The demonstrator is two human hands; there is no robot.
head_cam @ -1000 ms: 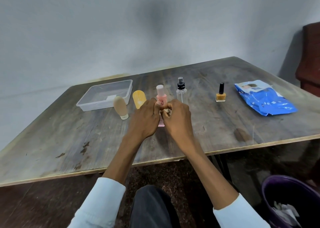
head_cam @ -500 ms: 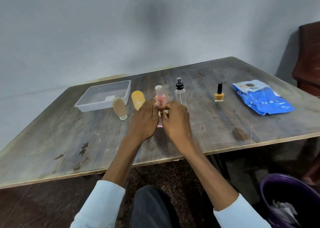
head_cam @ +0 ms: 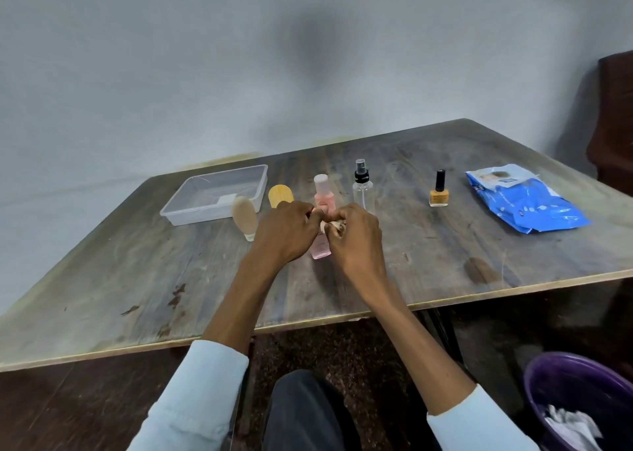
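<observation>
So our right hand (head_cam: 356, 235) had its fingertips curled tight on a small crumpled whitish wad (head_cam: 334, 225), soft and papery-looking, held just above the worn wooden table (head_cam: 137, 279), right in front of the upright pink plastic bottle (head_cam: 323, 194). The wad sat directly between both hands. Our left hand (head_cam: 286, 231) curled its fingertips against it from the left, though we couldn't tell if it actually gripped.

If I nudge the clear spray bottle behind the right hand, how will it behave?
The spray bottle stands tall and narrow, so it would probably tip easily. It looks see-through, perhaps near empty, so likely light. Its round body may roll once down.
</observation>
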